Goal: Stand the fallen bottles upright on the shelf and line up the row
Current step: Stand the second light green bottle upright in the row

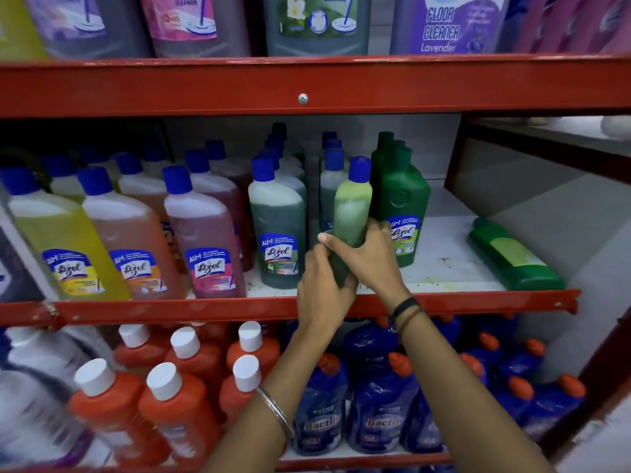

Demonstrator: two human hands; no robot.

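Note:
Both hands hold one green bottle with a blue cap (pixel 351 206) upright at the front of the middle shelf (pixel 444 268). My left hand (pixel 322 285) grips its base and my right hand (pixel 365 256) wraps its lower body. It stands between a dark green blue-capped bottle (pixel 278 233) on the left and an opaque green bottle (pixel 404 206) on the right. Another opaque green bottle (pixel 512 256) lies on its side at the shelf's right end.
Rows of yellow (pixel 58 240), orange (pixel 133 240) and pink (pixel 205 240) bottles fill the shelf's left part. A red shelf beam (pixel 307 87) runs overhead with large jugs above. The lower shelf carries orange (pixel 177 401) and blue (pixel 379 404) bottles.

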